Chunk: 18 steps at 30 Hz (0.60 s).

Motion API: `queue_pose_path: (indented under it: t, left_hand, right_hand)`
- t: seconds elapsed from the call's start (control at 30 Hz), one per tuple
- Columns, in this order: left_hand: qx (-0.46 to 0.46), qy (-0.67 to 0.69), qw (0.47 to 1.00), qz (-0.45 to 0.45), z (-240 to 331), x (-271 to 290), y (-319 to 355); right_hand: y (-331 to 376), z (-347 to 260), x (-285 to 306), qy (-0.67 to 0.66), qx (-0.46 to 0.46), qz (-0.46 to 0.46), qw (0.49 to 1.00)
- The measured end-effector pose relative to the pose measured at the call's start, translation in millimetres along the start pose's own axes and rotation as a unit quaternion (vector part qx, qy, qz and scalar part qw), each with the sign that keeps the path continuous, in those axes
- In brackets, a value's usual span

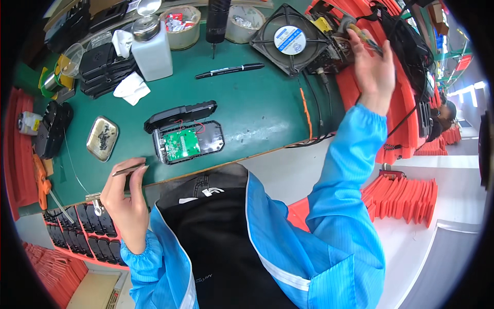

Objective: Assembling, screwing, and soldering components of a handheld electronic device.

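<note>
In my left hand (pixel 124 206), at the front edge of the bench, a pair of thin metal tweezers (pixel 128 170) is pinched between thumb and fingers. My right hand (pixel 374 72) is stretched out to the far right, palm up, its fingers at the handle of a soldering iron (pixel 366 38) whose front end sits at a stand. Between the two hands lies an opened black plastic case (pixel 211 138). Its lid (pixel 180 114) is tilted back behind it. Inside is a green circuit board (pixel 181 144) with red wires.
Left of the case is a small metal tray (pixel 102 139) of dark bits. Behind are a black marker (pixel 230 70), a white pump bottle (pixel 152 51), round tubs (pixel 182 31), a hanging black screwdriver (pixel 218 20) and a fan (pixel 289 40). Cables (pixel 314 108) trail at the right.
</note>
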<state>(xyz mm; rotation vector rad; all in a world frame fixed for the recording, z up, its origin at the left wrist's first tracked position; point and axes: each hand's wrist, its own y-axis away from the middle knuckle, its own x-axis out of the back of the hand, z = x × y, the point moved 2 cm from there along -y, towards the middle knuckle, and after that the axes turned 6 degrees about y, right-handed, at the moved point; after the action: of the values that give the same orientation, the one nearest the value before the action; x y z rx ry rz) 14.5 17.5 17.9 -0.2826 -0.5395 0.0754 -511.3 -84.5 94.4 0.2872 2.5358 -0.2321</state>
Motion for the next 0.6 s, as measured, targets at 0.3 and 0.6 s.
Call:
queue_pose_path:
  t: [0.3, 0.6]
  left_hand:
    - [0.03, 0.0, 1.0, -0.007, 2, 3, -2]
    - [-0.028, 0.129, 0.991, -0.016, -10, -12, -1]
  right_hand:
    - [134, 39, -90, 0.354, 0.259, 0.165, 0.884]
    - [200, 134, -107, 0.271, 0.366, 0.05, 0.889]
